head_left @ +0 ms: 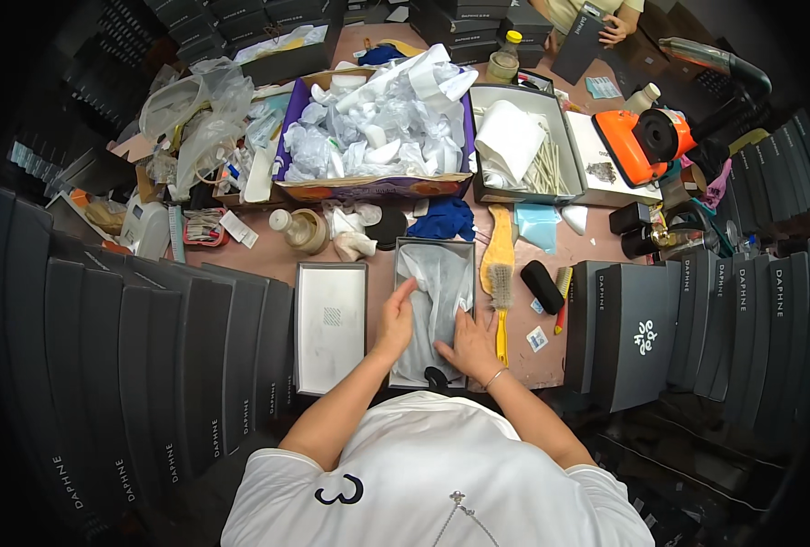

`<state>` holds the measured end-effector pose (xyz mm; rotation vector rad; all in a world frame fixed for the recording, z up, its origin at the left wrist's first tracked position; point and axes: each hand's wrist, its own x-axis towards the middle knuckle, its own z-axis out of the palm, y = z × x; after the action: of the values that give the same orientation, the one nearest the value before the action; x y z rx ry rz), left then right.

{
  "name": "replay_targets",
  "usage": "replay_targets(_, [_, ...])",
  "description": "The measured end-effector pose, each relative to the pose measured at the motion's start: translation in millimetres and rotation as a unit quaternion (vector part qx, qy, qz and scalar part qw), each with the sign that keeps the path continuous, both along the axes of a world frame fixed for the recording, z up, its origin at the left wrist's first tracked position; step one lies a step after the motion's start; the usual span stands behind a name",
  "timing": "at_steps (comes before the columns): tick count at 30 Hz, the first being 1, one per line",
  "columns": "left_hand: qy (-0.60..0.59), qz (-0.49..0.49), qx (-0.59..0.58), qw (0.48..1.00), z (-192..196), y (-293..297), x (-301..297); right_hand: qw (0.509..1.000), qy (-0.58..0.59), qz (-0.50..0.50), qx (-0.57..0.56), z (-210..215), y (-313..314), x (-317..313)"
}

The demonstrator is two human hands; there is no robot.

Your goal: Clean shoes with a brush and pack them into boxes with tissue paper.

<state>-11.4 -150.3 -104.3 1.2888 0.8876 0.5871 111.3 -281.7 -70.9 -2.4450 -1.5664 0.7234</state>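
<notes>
Just in front of me an open shoebox [470,260] holds a bundle of thin grey tissue paper [434,290]; whatever the paper covers is hidden. My left hand [395,321] lies along the box's left side, its fingers stretched out and touching the edge of the paper. On the right part of the paper rests my right hand [470,345], thumb and fingers apart. A small black piece [435,376] pokes out at the box's near end. To the left, side by side with the box, is a white-lined lid [331,319].
Stacked dark boxes flank me at left [186,356] and right [637,333]. Beyond are a carton [373,189] of crumpled paper, a tray of sticks [551,164] and an orange machine [624,146]. A brush [502,301] lies right. Across the table a person's hand [616,30] holds a box.
</notes>
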Motion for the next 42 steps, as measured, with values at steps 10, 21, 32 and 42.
replay_targets(10, [0.273,-0.421,0.480,0.720,13.3,-31.0,-37.1,0.952,0.175,-0.074,0.242,19.9,13.4,52.5])
replay_targets(21, [0.025,-0.011,-0.011,1.000,50.4,-52.3,-71.2,0.971,0.016,-0.016,0.236,22.4,58.9,28.9])
replay_targets(32, [-0.160,0.033,-0.347,0.923,73.7,-60.0,-66.1,0.895,0.238,-0.105,0.364,104.2,48.9,8.5])
replay_targets(42, [-0.300,0.125,-0.362,0.874,50.3,-31.8,-81.5,0.895,0.227,0.375,0.087,77.5,-14.2,-27.7])
